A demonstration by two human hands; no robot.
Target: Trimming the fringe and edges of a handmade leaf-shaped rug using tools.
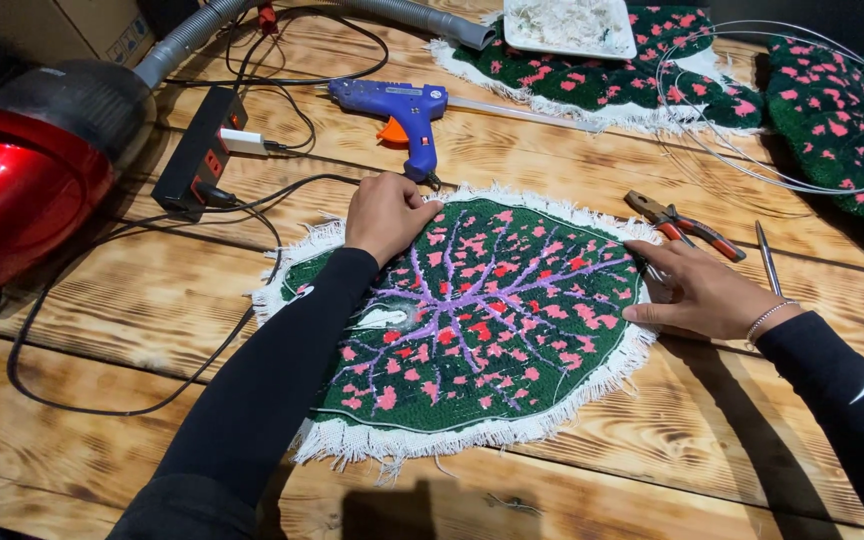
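A round tufted rug piece (482,330), dark green with pink flecks and purple veins and a white frayed fringe, lies flat on the wooden table (132,300). My left hand (387,215) rests as a loose fist on its far edge, the black sleeve lying across the rug. My right hand (697,290) presses flat on the right edge, fingers together, and seems to pinch a thin wire against the fringe there. A bracelet circles that wrist.
A blue glue gun (402,110) lies just beyond the rug. Red-handled pliers (682,225) and a metal tool (767,258) sit at right. A wire loop (782,100) lies over more green rug pieces (602,75). A red vacuum (22,170), a power strip (197,150) and cables are at left.
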